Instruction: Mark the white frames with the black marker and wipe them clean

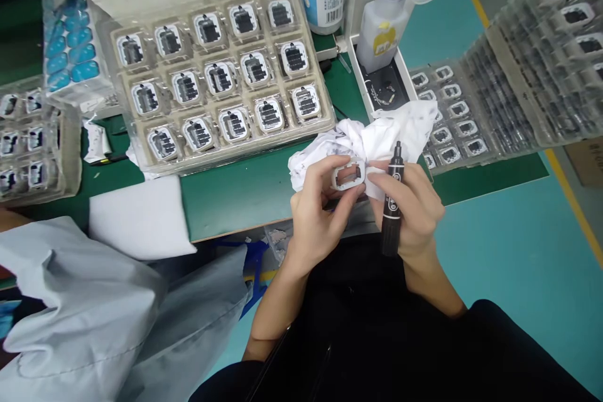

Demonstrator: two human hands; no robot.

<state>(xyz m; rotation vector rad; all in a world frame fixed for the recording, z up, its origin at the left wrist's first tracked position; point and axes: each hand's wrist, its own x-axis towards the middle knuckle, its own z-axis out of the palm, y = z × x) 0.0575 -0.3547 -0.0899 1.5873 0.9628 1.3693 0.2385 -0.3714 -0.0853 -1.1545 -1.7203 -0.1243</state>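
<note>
My left hand (315, 217) pinches a small white plastic frame (349, 186) between thumb and fingers, its opening facing up towards me. In my right hand (419, 204) is a black marker pen (392, 217), tip pointing away from me and uncapped or capped I cannot tell. The same hand also grips a bunched white cloth (400, 132), a fold of which lies right beside the frame. Beyond my hands, a clear plastic tray (235, 149) carries rows of similar white frames with dark inner parts.
A narrow white box (360, 85) with a squeeze bottle (382, 34) stands behind the cloth. Stacked trays (506, 91) lean on the right. White foam (141, 217) overhangs the green table edge. A person's grey sleeve (80, 301) is close on the left.
</note>
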